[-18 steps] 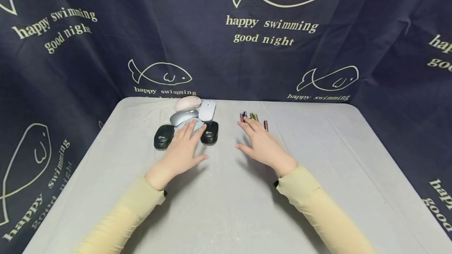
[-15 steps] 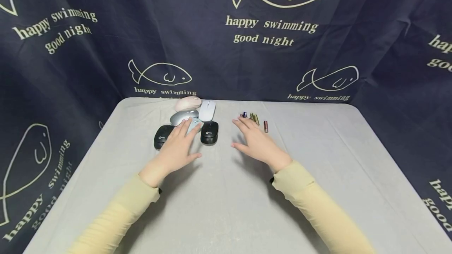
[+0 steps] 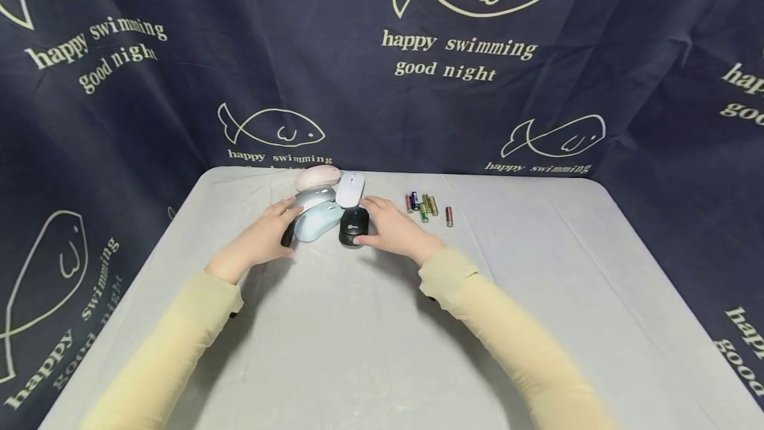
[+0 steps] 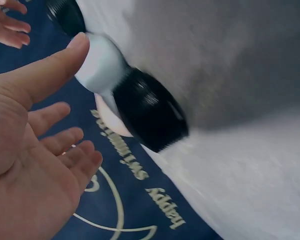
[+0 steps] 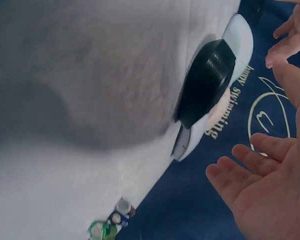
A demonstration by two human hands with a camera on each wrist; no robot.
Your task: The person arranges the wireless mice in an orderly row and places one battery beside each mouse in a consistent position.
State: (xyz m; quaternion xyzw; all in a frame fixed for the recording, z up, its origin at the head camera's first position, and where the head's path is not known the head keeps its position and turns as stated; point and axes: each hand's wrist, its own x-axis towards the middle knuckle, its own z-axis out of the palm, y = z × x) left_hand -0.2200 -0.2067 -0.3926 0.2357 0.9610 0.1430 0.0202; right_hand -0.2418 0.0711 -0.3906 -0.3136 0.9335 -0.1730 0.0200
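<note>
My left hand (image 3: 256,237) hovers by the left black computer mouse (image 3: 289,233), hiding most of it in the head view. Loosely bent fingers stand apart from that mouse in the left wrist view. At the right black mouse (image 3: 355,220), my right hand (image 3: 396,231) has its fingers along the right side, the thumb overlapping the near end. The right wrist view shows a gap between that hand and the mouse. Between the two black mice lies a light blue mouse (image 3: 318,221). Silver (image 3: 314,198), white (image 3: 350,189) and pink mice (image 3: 318,177) sit behind it.
Several small batteries lie right of the mice, among them a green one (image 3: 424,213) and a red one (image 3: 449,217). A pale cloth covers the table (image 3: 358,350). Behind its far edge hangs a dark blue curtain (image 3: 370,125) with fish drawings.
My left hand has shifted left, off the light blue mouse and over to the left black mouse. My right hand has moved left from the batteries to the right black mouse.
</note>
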